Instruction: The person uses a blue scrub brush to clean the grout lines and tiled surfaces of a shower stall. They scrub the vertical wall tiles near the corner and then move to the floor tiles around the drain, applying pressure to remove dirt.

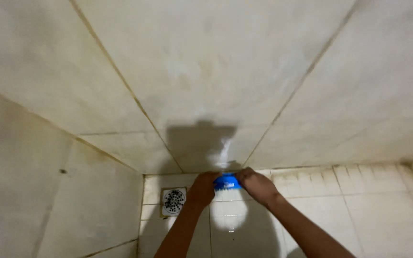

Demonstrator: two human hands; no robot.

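Both forearms reach down; left hand and right hand clamp blue scrub brush at wall base beside floor drain. Wall tiles look stained, grout dark: scrubbing seemingly early.

Pretty tight spot: the floor drain sits right in the corner, side wall just left of it, back wall just behind. Right of the drain the floor tiles are wide open.

A small bright blue plastic scrub brush sits low against the tiled wall's base, at six o'clock, gripped at both ends, partly hidden.
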